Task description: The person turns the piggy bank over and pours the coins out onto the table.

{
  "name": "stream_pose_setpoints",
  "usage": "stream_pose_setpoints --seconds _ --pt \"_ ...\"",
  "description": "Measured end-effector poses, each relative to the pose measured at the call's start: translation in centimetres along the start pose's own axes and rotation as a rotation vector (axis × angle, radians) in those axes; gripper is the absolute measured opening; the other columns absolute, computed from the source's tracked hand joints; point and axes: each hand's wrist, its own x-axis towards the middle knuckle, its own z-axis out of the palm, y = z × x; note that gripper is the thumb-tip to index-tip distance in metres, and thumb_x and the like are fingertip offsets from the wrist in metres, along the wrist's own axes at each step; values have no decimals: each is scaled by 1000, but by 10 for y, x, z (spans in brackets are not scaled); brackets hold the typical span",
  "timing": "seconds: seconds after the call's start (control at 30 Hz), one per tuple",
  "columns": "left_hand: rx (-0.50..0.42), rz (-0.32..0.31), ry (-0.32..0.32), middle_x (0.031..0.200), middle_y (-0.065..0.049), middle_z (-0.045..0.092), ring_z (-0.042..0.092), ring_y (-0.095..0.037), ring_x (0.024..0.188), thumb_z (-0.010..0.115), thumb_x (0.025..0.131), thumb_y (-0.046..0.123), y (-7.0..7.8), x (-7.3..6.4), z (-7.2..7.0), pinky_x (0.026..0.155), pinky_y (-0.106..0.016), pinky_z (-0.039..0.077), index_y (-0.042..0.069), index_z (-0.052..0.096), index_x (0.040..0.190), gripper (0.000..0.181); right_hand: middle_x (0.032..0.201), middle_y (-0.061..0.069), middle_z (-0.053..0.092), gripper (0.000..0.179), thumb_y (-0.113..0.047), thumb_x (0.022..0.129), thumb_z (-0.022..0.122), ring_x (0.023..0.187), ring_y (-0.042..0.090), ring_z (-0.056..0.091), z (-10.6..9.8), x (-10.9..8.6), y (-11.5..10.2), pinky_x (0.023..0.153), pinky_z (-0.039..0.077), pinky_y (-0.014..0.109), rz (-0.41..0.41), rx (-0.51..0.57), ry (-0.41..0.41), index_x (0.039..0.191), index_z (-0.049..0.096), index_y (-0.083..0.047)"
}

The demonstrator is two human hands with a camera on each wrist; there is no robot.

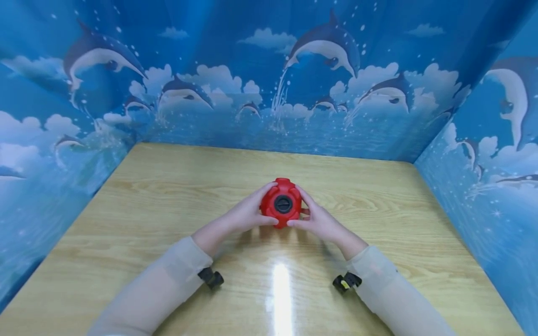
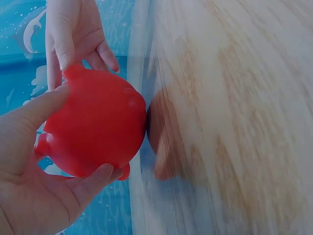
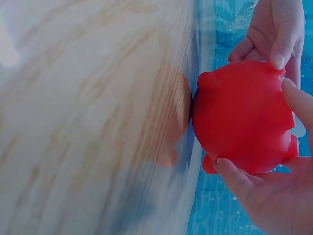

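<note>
A round, glossy red piggy bank (image 1: 270, 205) is upside down at the middle of the table, its slotted black stopper (image 1: 283, 204) facing up and short stubs around it. My left hand (image 1: 247, 212) grips its left side, thumb at the near edge and fingers at the far side. From the right, my right hand (image 1: 318, 222) holds it the same way. In the left wrist view the smooth red body (image 2: 98, 122) touches or nearly touches the tabletop; the right wrist view matches this. The hands hide parts of its sides.
The wooden tabletop (image 1: 176, 186) is shiny, with a bright light reflection near the front. Blue curtains (image 1: 235, 121) printed with dolphins hang behind it and along both sides. Each sleeve wears a small black wrist camera (image 1: 211, 278).
</note>
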Motion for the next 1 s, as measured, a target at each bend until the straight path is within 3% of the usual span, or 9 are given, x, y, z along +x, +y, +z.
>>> stream_pose_setpoints --seconds 0.27,0.47,0.63,1.0 --pt "12 25 4 144 -1 35 40 -19 125 79 76 22 0 -3 2 96 -38 42 24 21 148 92 154 9 13 95 -9 83 70 129 41 35 2 -1 0 93 44 45 10 6 0 151 5 -21" --pt "34 37 22 144 -1 36 40 -19 125 79 76 22 0 -4 3 95 -38 44 24 22 148 92 153 5 19 94 -20 83 72 129 38 35 2 -3 2 95 42 45 -9 -17 12 150 7 -29" --pt "49 48 30 143 -2 36 40 -19 124 79 76 23 0 -6 3 94 -37 44 22 22 148 91 152 4 21 94 -29 81 73 132 36 32 2 -4 0 99 36 52 -39 -72 30 150 9 -28" --pt "92 75 30 143 -6 35 41 -22 124 78 77 23 1 -9 4 94 -39 44 21 22 148 90 149 6 29 78 -23 86 68 131 30 34 1 -5 -12 98 39 49 -101 -123 150 149 23 -18"
